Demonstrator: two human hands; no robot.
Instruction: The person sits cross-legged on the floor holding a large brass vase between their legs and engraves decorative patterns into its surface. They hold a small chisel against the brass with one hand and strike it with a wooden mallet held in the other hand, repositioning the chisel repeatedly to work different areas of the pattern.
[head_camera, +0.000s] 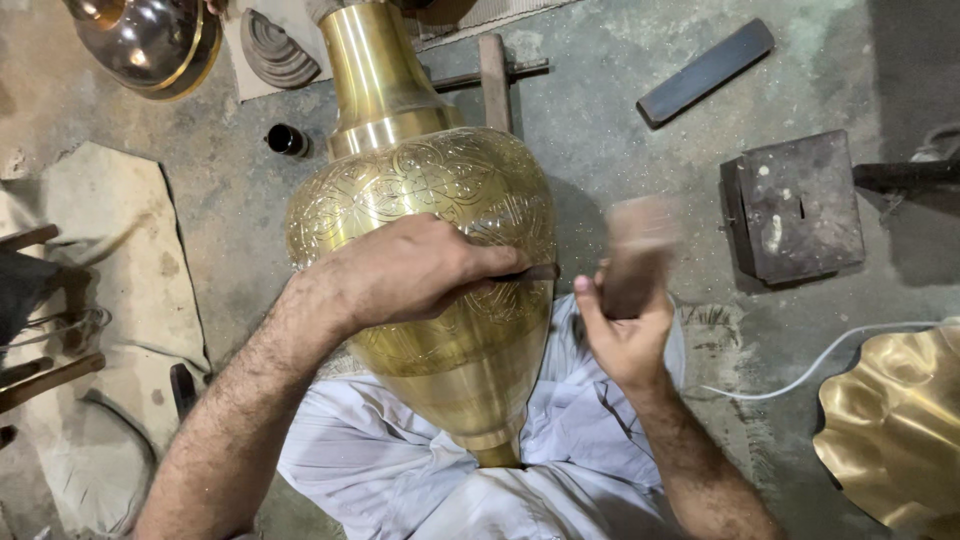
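A large engraved brass vase (420, 180) lies across my lap, its neck pointing away from me. My left hand (410, 270) rests on the vase's belly and grips a thin dark chisel (535, 272) whose tip points right along the engraved band. My right hand (620, 335) is just right of the vase and holds a wooden mallet (635, 255), which is blurred by motion and sits close to the chisel's end.
A dark metal block (795, 205) and a flat dark bar (705, 72) lie on the concrete floor at the right. A wavy brass dish (895, 430) is at the lower right, with a white cable (800, 375) beside it. A polished metal bowl (150, 40) sits top left.
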